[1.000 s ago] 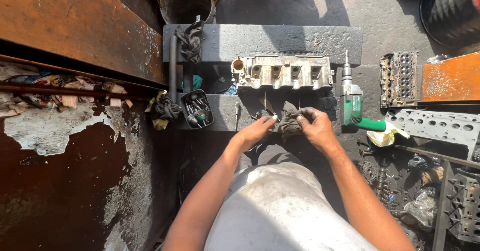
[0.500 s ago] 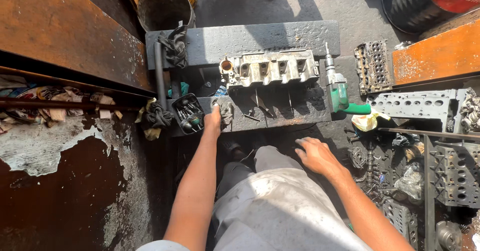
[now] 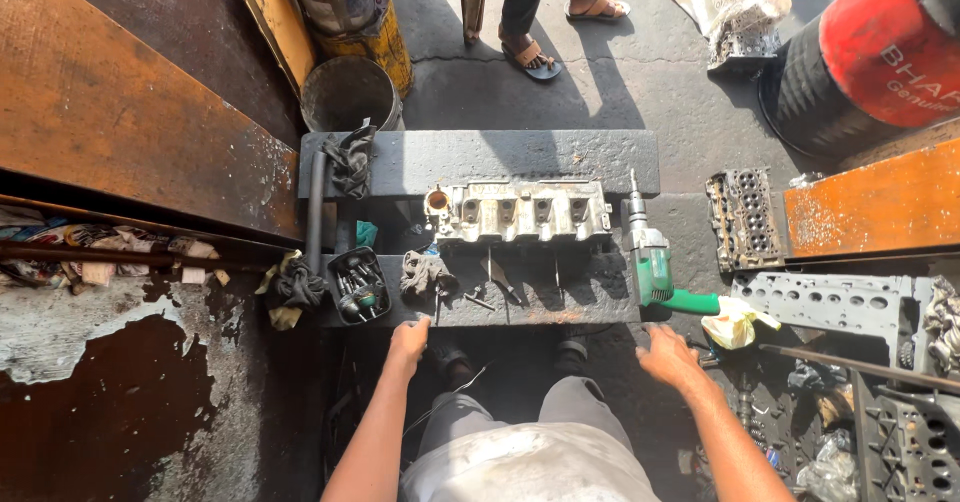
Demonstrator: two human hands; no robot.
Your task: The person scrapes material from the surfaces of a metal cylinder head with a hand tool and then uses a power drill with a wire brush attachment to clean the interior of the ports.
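A: Where are the two hands?
B: The left hand [image 3: 408, 342] sits at the near edge of the dark bench [image 3: 560, 157], centre of the frame, fingers loosely apart and empty, just below a grimy rag [image 3: 424, 272]. The right hand [image 3: 668, 354] hovers lower right, fingers spread, holding nothing, near the green power drill [image 3: 652, 267].

A: And the engine part?
B: The grey cylinder head [image 3: 520, 212] lies on the bench at mid-frame, above both hands. A black tray of sockets [image 3: 358, 284] stands left of the rag; more cylinder heads [image 3: 742, 217] lie on the floor at right
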